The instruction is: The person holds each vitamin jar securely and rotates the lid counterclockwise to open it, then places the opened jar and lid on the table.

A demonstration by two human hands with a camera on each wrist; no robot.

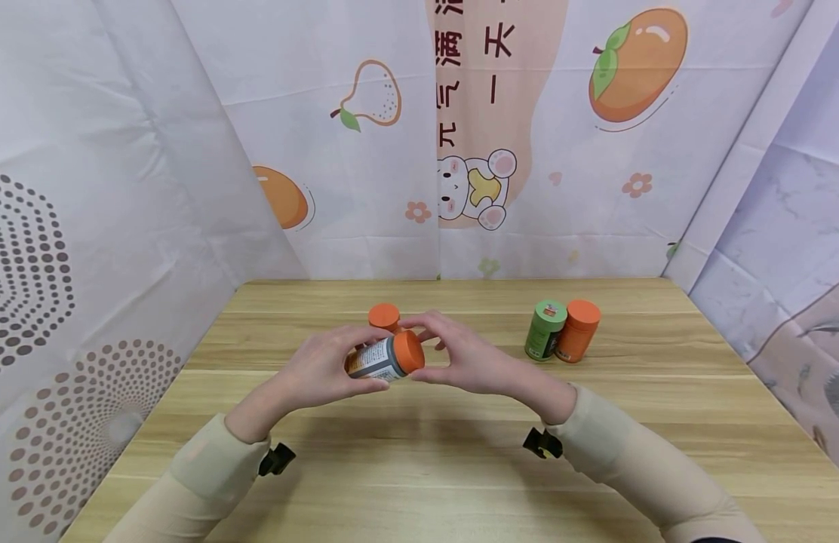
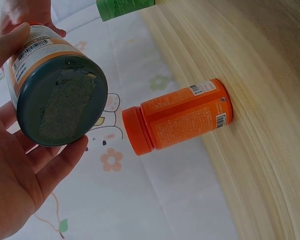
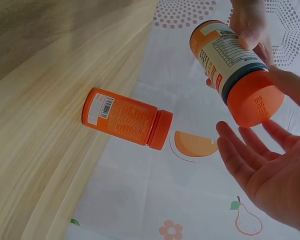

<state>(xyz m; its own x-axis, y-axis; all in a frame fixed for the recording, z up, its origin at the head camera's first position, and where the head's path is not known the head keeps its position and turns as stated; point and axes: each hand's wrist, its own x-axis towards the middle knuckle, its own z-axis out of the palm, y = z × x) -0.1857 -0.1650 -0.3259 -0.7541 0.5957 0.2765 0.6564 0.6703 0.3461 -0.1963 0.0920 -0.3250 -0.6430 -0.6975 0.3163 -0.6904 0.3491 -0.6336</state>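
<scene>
A jar with an orange lid, printed label and dark base (image 1: 382, 360) is tilted above the table, its lid toward the right. My left hand (image 1: 318, 367) grips its body, thumb on one side and fingers on the other. In the left wrist view, the jar's base (image 2: 62, 102) shows a rough, worn patch. My right hand (image 1: 470, 358) is at the lid (image 3: 255, 98), its fingers spread around it and thumb and fingertips right at the rim. Just behind the hands, an orange bottle (image 3: 125, 118) stands upright on the table, partly hidden in the head view.
On the right of the wooden table (image 1: 664, 422) stand a green jar (image 1: 545, 330) and another orange bottle (image 1: 579, 332), side by side. A printed curtain (image 1: 392, 173) hangs behind the table's far edge, and a white sheet (image 1: 168, 188) hangs along the left.
</scene>
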